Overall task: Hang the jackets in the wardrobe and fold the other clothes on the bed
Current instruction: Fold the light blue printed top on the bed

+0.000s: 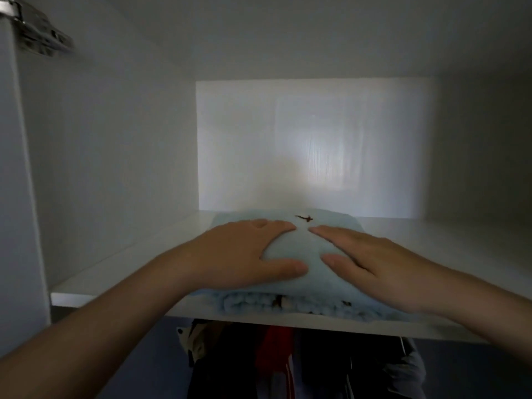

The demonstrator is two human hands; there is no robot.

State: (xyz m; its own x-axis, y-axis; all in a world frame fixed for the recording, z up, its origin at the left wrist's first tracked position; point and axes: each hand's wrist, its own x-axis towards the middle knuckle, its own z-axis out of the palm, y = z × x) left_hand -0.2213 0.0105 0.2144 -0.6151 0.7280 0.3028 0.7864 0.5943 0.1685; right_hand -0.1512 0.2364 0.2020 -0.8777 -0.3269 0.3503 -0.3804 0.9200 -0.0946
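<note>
A folded light-blue fleece garment (305, 254) with a small dark mark on top lies on the white wardrobe shelf (115, 272), near its front edge. My left hand (244, 251) rests flat on its left half, fingers straight and thumb spread. My right hand (365, 260) presses flat on its right half, fingertips nearly meeting those of the left. Below the shelf, several hung jackets (288, 364) in dark, red and beige show their shoulders.
The shelf compartment has white side walls and a lit back panel (311, 145). A metal door hinge (34, 27) sits at the top left on the wardrobe side. Bare shelf surface lies to both sides of the garment and behind it.
</note>
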